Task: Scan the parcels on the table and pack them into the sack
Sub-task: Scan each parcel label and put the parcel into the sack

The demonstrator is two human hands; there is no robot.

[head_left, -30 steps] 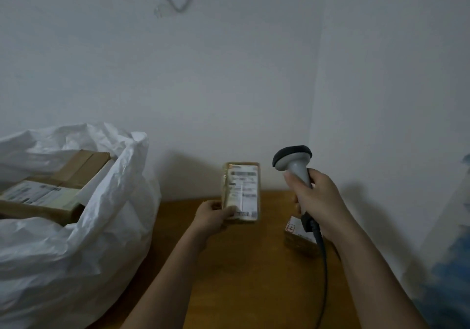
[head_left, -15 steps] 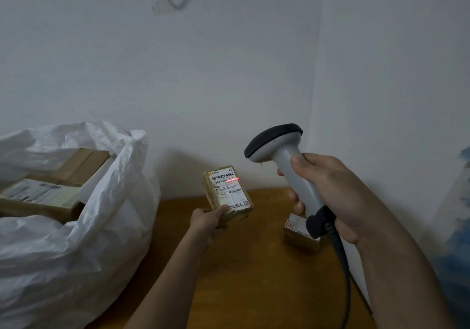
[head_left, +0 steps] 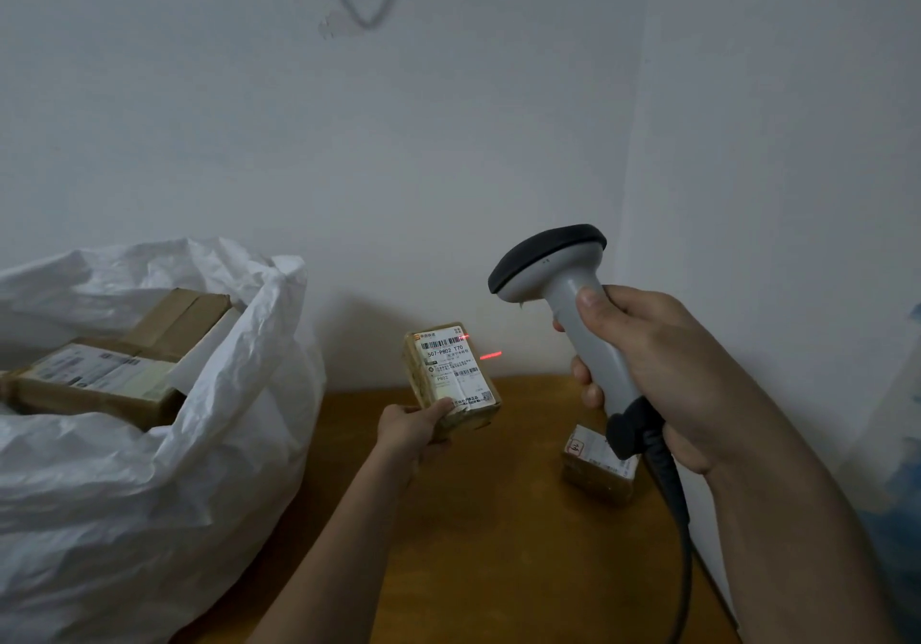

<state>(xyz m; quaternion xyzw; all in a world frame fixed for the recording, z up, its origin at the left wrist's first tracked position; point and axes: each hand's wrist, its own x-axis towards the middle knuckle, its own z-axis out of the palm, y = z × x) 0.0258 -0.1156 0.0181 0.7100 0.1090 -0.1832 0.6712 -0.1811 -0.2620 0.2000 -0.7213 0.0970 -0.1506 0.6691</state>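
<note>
Small tan taped parcel with white label (head_left: 451, 378) is held tilted above brown wooden tabletop (head_left: 488, 534), pinched in left hand (head_left: 409, 431) grip. Grey handheld barcode scanner (head_left: 573, 314) is clamped in right hand (head_left: 663, 374) grip. Second small parcel (head_left: 595, 466) lies on tabletop; white woven sack (head_left: 149, 469) at left holds larger cardboard boxes (head_left: 114, 364).

— From my feed: sack (head_left: 149, 494) white, table (head_left: 498, 568) warm brown.
— I see the parcel (head_left: 451, 374) tan, its label white with black barcodes; scanner (head_left: 563, 294) grey, black-headed.
</note>
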